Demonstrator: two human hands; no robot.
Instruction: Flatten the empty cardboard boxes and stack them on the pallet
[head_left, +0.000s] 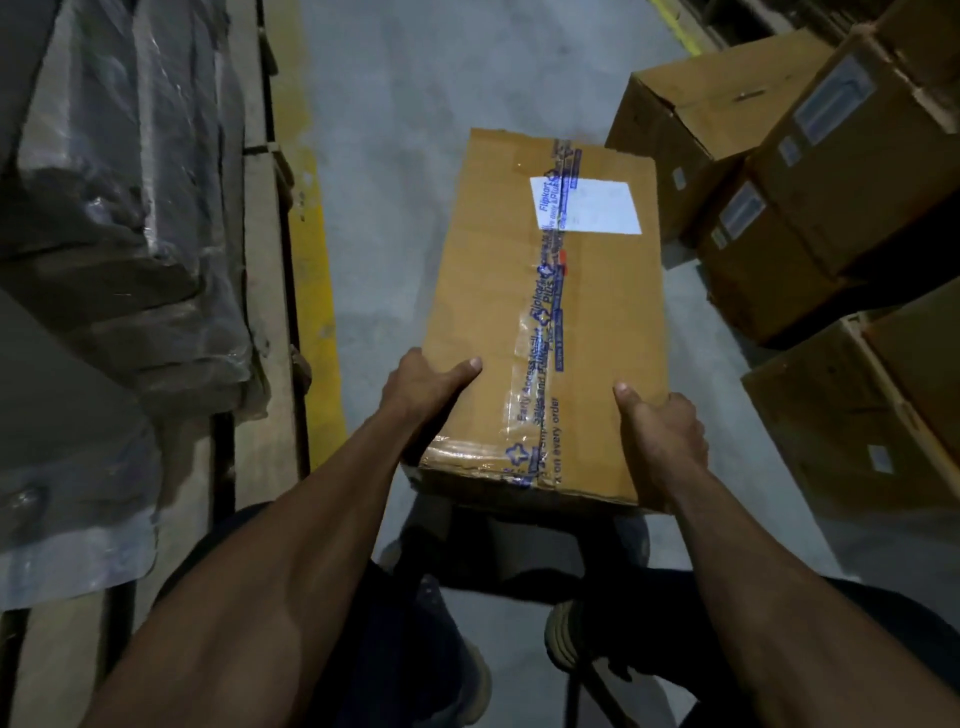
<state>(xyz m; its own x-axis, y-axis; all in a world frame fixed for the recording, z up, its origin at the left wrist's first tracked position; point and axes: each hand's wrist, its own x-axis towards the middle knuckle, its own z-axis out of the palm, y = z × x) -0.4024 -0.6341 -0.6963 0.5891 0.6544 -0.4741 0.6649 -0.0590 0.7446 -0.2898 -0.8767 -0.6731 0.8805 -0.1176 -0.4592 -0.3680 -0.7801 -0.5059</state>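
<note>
I've got the taped box (545, 322) dead centre, held over the floor (395, 156), my left hand (423, 387) at its eight o'clock corner, right hand (660, 434) at four o'clock, fingers curled round the sides, thumbs pressed on top. Its tape's unbroken, so nothing flattened yet. More boxes (769, 171) wait at two o'clock; the wooden pallet (262, 260) sits at nine.

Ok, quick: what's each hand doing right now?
Left hand: closed on the taped cardboard box, gripping its near left edge.
Right hand: closed on the same box, gripping its near right edge.
</note>
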